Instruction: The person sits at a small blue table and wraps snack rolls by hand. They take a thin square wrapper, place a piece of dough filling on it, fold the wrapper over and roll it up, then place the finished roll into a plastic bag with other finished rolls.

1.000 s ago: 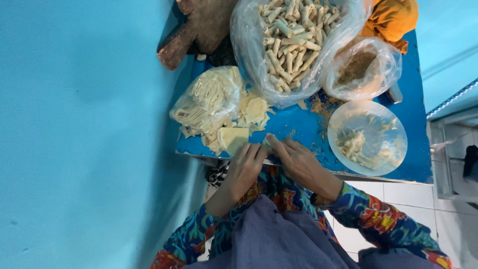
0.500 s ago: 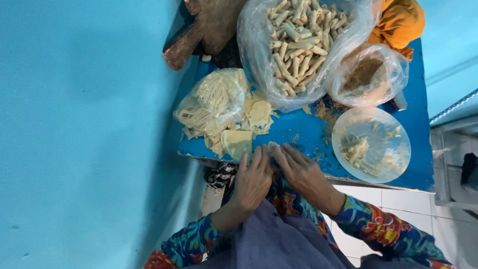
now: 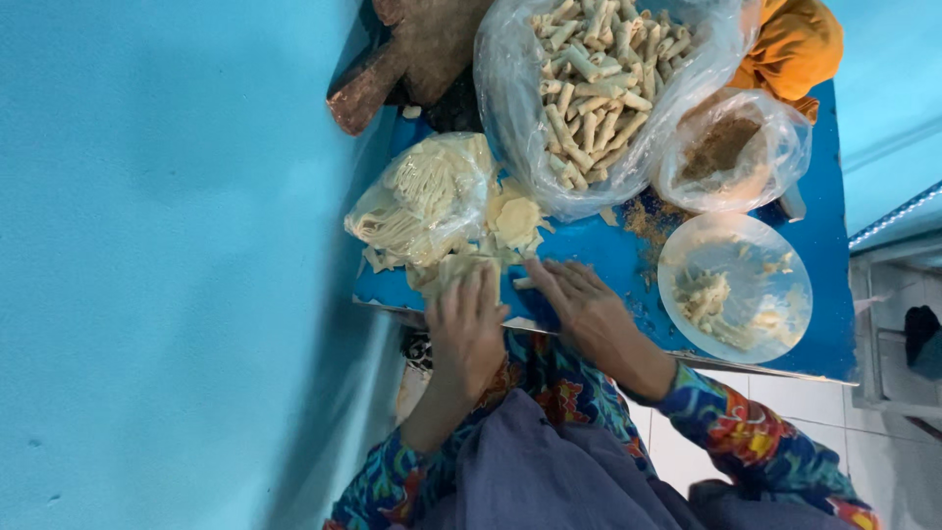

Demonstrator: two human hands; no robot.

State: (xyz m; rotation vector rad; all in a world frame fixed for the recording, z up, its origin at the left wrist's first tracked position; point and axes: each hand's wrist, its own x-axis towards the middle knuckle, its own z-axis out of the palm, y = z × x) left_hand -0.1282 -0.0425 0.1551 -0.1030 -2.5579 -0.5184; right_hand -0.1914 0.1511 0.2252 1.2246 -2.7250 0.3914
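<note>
My left hand [image 3: 467,329] lies flat, fingers forward, on a pale thin wrapper [image 3: 446,270] at the near edge of the blue table [image 3: 608,257]. My right hand [image 3: 581,306] rests beside it, fingertips on the pale rolled end [image 3: 523,284] that sticks out between the hands. Both hands press the wrapper against the table top. What is under the palms is hidden. A small stack of pale wrappers [image 3: 516,218] lies just beyond the fingers.
A clear bag of wrapper strips [image 3: 422,196] lies at the left. A big clear bag of finished rolls [image 3: 594,83] lies behind. A bag of brown filling [image 3: 726,152] and a round clear plate with scraps [image 3: 734,287] are at the right. Blue wall at the left.
Both hands have slid forward from the table's near edge onto the wrapper, fingers stretched out flatter. The view has shifted slightly.
</note>
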